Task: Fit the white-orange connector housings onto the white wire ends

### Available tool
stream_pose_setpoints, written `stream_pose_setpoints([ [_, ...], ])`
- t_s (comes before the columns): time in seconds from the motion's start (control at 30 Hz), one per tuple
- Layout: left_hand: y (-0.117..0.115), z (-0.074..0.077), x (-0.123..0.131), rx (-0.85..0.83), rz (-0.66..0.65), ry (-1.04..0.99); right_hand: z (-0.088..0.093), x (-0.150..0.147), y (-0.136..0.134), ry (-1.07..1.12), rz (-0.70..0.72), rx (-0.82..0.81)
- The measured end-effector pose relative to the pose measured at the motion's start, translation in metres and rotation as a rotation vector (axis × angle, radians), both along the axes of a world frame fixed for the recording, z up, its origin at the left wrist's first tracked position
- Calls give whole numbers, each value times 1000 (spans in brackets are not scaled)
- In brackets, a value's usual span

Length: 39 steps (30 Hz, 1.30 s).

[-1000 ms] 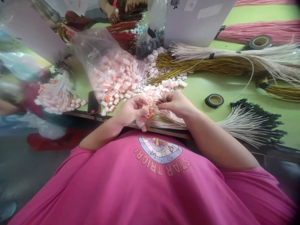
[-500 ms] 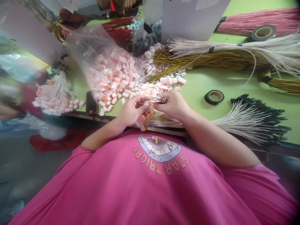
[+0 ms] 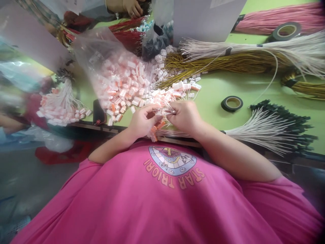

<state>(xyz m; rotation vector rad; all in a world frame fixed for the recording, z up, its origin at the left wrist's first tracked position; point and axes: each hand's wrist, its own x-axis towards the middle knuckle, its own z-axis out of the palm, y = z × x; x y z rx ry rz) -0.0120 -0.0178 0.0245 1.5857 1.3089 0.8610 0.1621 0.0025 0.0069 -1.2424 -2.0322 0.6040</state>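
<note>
My left hand is closed, thumb and fingers pinched on a small connector. Close on its right, my right hand is closed round thin white wires, whose ends meet the connector at the left fingertips. Orange and white connectors hang just below my left fingers. Behind both hands lies a heap of white and orange connectors with wires. A clear bag full of the same connectors lies open beyond my left hand.
A black tape roll lies right of my hands, near white wires with black connectors. Yellow wires and white wires stretch across the back right. A wired connector bundle is at left. Another person's hand shows at the top.
My right hand has moved slightly left, closer to my left fingertips, with the wires still in it. The other person's hand at the top has come lower into view.
</note>
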Motion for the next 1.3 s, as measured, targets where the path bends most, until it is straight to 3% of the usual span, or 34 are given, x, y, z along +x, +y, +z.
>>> stream_pose_setpoints([
  [0.1,-1,0,0,-24,16,-6,-6,-2,-2,-26,0,96],
  [0.33,0,0,4,242,-12,170,-7,-2,-3,-34,-9,125],
  [0.63,-1,-2,2,2,30,23,-1,0,1,-20,-37,-6],
  [0.9,1,0,3,162,27,215,-1,-1,0,-31,-52,15],
  [1.0,2,0,3,176,22,181,4,-2,-2,0,-48,-12],
  [1.17,1,2,4,8,3,18,11,0,-2,84,-8,-144],
  [1.3,5,-4,-1,-118,40,-70,12,3,2,127,-54,-165],
])
